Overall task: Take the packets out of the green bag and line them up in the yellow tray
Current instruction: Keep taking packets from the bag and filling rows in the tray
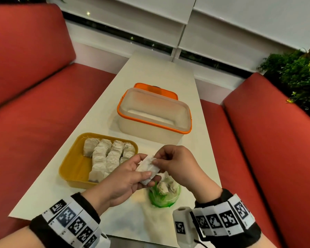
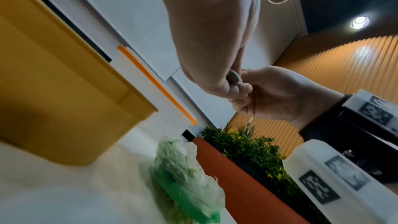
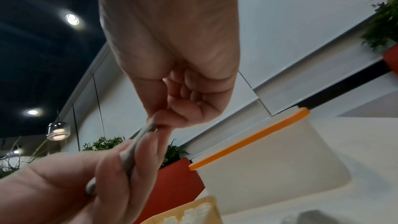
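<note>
A white packet [image 1: 148, 169] is held above the table between both hands. My left hand [image 1: 127, 173] grips its lower part with thumb on top and fingers beneath. My right hand [image 1: 170, 161] pinches its upper end. The same packet [image 3: 137, 144] shows edge-on in the right wrist view, and only its tip [image 2: 234, 78] in the left wrist view. The green bag [image 1: 164, 193] lies on the table right under the hands, with a few packets showing inside. The yellow tray [image 1: 73, 167] stands to the left, holding several packets [image 1: 107, 156] in overlapping rows.
A clear box with an orange rim [image 1: 154, 113] stands beyond the tray, an orange lid [image 1: 156, 88] behind it. The narrow white table [image 1: 159, 68] runs between red benches [image 1: 34, 97]. A green plant [image 1: 297, 74] sits at the far right.
</note>
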`<state>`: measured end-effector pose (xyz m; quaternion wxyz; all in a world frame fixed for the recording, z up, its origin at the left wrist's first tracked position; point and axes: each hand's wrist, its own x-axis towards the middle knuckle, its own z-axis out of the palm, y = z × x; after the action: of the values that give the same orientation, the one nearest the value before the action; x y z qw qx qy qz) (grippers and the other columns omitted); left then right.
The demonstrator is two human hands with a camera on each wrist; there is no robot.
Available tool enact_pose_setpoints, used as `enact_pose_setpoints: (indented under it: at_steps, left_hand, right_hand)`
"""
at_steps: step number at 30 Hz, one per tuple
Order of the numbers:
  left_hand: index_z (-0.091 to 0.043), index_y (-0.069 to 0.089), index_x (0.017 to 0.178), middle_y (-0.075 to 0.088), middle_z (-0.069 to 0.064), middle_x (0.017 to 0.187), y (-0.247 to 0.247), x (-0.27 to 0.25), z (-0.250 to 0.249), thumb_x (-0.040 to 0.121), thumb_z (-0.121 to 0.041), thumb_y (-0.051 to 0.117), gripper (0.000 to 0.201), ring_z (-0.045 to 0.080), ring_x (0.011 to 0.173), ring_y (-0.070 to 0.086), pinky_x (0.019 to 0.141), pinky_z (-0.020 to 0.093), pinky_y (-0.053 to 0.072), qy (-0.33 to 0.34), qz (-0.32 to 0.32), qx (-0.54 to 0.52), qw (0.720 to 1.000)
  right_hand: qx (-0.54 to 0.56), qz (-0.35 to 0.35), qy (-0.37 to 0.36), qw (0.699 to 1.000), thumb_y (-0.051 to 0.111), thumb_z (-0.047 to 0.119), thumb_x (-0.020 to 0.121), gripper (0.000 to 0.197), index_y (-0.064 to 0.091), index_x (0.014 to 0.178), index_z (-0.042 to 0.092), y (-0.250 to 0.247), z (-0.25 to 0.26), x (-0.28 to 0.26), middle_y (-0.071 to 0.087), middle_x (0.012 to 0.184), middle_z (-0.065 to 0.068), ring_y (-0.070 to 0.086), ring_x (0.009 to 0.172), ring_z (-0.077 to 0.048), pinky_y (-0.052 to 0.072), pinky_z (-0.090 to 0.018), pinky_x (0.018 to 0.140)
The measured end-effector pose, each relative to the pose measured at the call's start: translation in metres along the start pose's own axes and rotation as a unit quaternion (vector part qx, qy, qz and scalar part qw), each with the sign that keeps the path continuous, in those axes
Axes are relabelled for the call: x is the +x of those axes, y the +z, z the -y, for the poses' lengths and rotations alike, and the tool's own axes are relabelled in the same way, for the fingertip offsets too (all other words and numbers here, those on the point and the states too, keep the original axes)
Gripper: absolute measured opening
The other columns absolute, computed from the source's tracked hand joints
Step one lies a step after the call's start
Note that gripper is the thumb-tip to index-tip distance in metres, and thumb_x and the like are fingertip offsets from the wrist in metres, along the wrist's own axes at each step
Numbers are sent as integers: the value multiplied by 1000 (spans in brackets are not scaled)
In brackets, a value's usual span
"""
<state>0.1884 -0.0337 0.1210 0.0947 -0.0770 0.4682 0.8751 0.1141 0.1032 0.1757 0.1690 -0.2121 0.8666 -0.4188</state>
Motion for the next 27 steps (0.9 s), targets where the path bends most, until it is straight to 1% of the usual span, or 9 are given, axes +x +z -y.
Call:
enact_pose_setpoints:
  at_steps: [2,5,7,9,11,16,19,23,27]
  left_hand:
    - [-10,53,111,73,9,90,-12,-6,-7,86,13,50,34,23,82,70,63,24,57,7,-18,-23,1000]
    - [-9,54,116,71,12,94,-31,-18,-17,86,13,50,37,25,86,70,60,24,57,22,-41,-56,997]
    - [-8,55,116,71,14,97,-46,-28,-24,88,7,50,32,24,85,71,60,24,57,32,-57,-74,995]
    - [-5,56,115,71,15,100,-62,-36,-31,91,-5,49,24,26,85,71,61,25,58,38,-86,-107,990]
    - [-3,56,113,71,16,100,-82,-43,-37,96,-11,44,22,28,83,71,60,27,58,53,-138,-136,980]
    - [-1,58,103,70,19,94,-122,-63,-52,101,-10,37,22,22,77,71,65,26,59,106,-250,-119,955]
    - [-1,58,104,69,19,96,-134,-72,-59,101,-11,36,24,24,85,70,70,30,57,109,-267,-125,949]
    - [0,58,104,70,19,92,-143,-80,-64,101,-12,35,26,27,87,69,83,37,54,106,-267,-153,946]
    - [-1,58,106,70,18,91,-146,-81,-64,101,-12,35,26,27,86,70,80,36,56,96,-265,-166,945]
  right_hand:
    - [11,15,-7,1000,72,9,80,6,68,75,9,10,13,5,63,61,-2,57,52,-11,44,-22,52]
    - [-10,59,-20,998,70,7,82,14,66,72,16,25,34,13,61,59,3,54,51,-7,44,-18,50]
    - [-38,77,-34,996,69,7,82,21,62,67,21,36,50,20,59,56,6,55,50,-4,45,-20,52]
    - [-69,75,-50,993,69,9,82,24,60,66,23,45,67,29,60,55,6,57,52,-6,48,-24,55]
    - [-93,64,-71,991,68,11,83,21,61,67,22,55,84,40,62,58,5,59,56,-11,50,-29,57]
    - [-179,47,-130,974,65,12,84,7,66,77,13,89,115,80,65,69,1,59,64,-14,44,-20,53]
    - [-251,86,-134,955,60,7,83,8,67,82,11,121,116,107,64,75,-1,58,71,-15,45,-23,58]
    - [-331,149,-119,924,52,1,81,16,65,82,11,156,107,131,60,78,-2,54,74,-17,40,-22,55]
    - [-406,185,-111,888,51,2,82,20,68,92,7,174,99,144,67,96,-8,53,80,-18,42,-27,66]
